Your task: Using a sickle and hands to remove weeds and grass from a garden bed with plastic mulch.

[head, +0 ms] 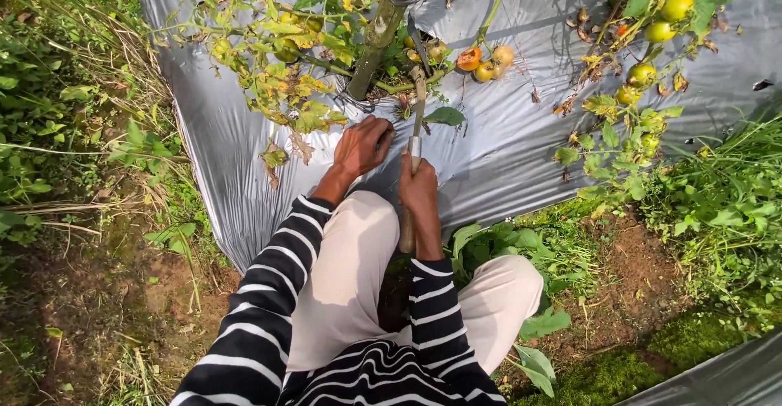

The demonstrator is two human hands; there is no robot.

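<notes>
I crouch at the edge of a silver plastic mulch sheet (505,137). My right hand (419,188) is shut on the wooden handle of a small sickle-like knife (416,121), whose blade points up toward the base of a tomato plant. My left hand (362,147) is curled with its fingers pressed on the plastic near the hole at the foot of a bamboo stake (381,27). Orange and green tomatoes (486,62) hang beside the stake. Whether the left hand grips anything is hidden.
Yellowing tomato foliage (285,56) spreads left of the stake. More green tomatoes (660,19) hang at the upper right. Weeds and grass (717,210) grow right of me, bare soil (122,292) and grass to the left. Another plastic sheet (725,377) shows at bottom right.
</notes>
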